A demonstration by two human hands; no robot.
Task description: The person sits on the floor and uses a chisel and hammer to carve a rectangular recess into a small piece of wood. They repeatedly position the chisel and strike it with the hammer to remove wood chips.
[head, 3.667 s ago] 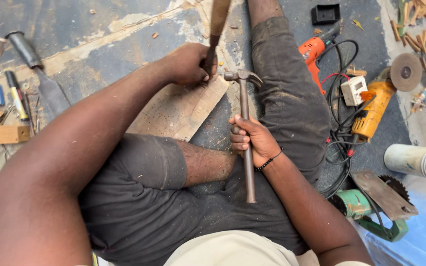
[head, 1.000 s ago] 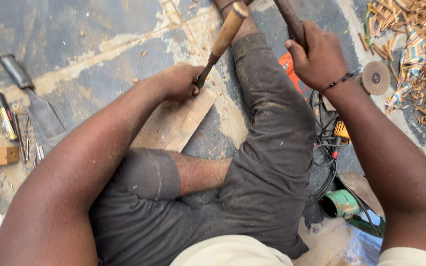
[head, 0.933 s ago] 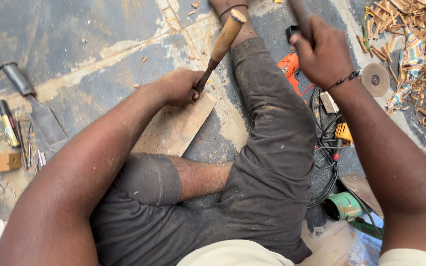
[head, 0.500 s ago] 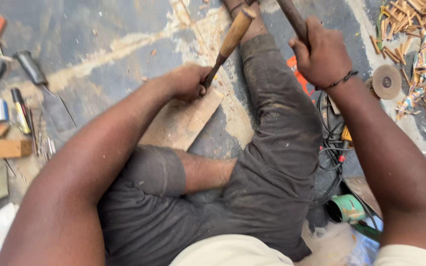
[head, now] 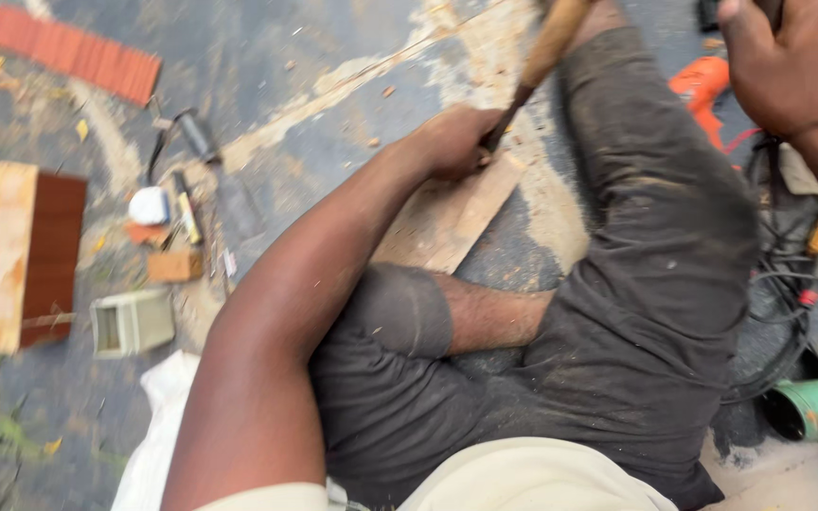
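Head view: we are closing our left hand (head: 452,142) in a tight grip around the wooden-handled chisel (head: 534,68), just above the wooden board (head: 447,222) on the floor. Our right hand (head: 788,57) is clenching; its contents we cannot tell.

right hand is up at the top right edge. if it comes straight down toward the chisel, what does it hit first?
Most likely the wooden handle of the chisel, which the left hand holds tilted with its tip on the board. The right hand is partly cut off and blurred, so depth and exact line are unclear.
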